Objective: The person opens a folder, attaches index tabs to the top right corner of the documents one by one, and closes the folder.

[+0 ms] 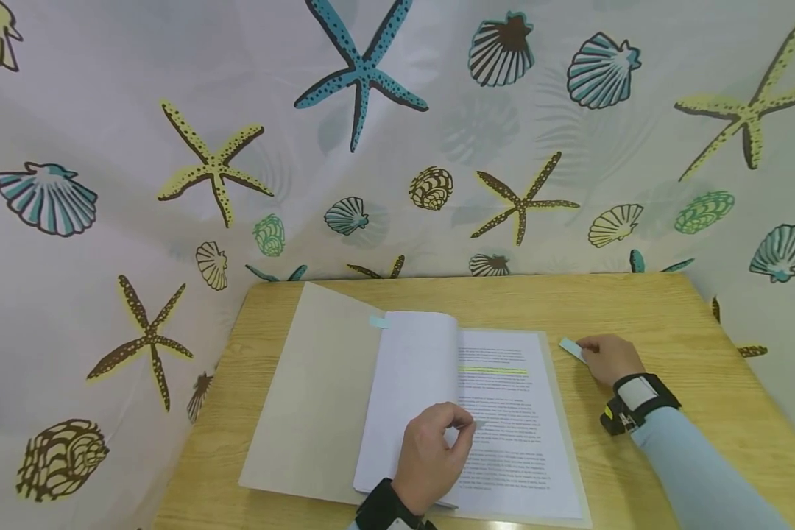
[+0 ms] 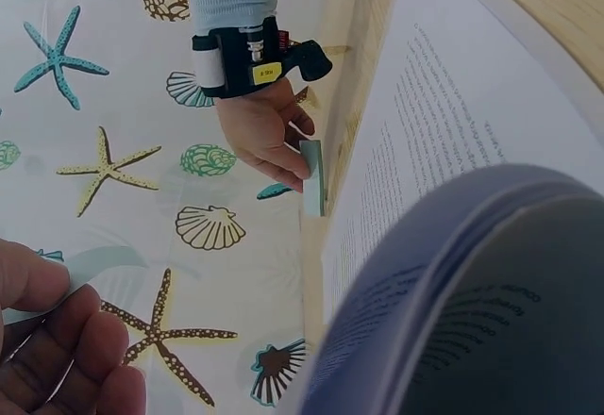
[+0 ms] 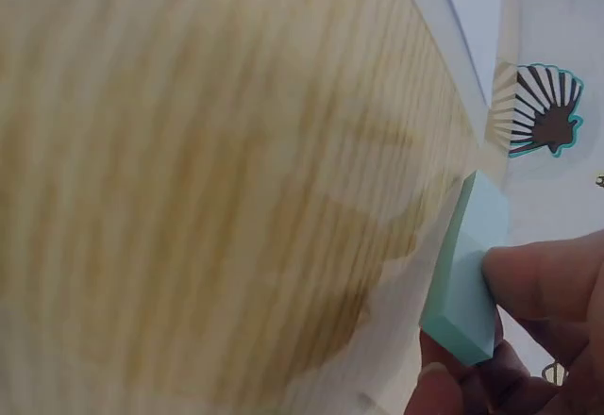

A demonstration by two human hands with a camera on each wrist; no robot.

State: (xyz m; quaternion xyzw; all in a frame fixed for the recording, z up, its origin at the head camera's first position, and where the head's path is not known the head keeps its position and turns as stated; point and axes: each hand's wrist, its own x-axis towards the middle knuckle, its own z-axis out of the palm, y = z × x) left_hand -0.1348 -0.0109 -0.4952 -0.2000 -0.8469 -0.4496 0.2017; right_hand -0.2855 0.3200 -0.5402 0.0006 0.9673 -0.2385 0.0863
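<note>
An open stapled document [image 1: 503,412] lies on the wooden table [image 1: 669,316], with a yellow highlighted line [image 1: 492,370] on the printed right page. My left hand [image 1: 430,456] pinches the edge of a lifted, curving bunch of pages [image 1: 414,375] between thumb and forefinger; those pages arch up close in the left wrist view [image 2: 472,292]. A pale blue tab [image 1: 379,322] sticks out at the top of the pages. To the right of the document, my right hand [image 1: 606,358] grips a small pale blue sticky note pad [image 1: 573,349], [image 3: 467,283], [image 2: 312,177], held just above the table.
A white curtain [image 1: 397,147] printed with starfish and shells hangs close behind and beside the table. The document's turned-back cover [image 1: 311,397] lies flat to the left. Bare wood shows to the right of the document, beside my right forearm [image 1: 695,471].
</note>
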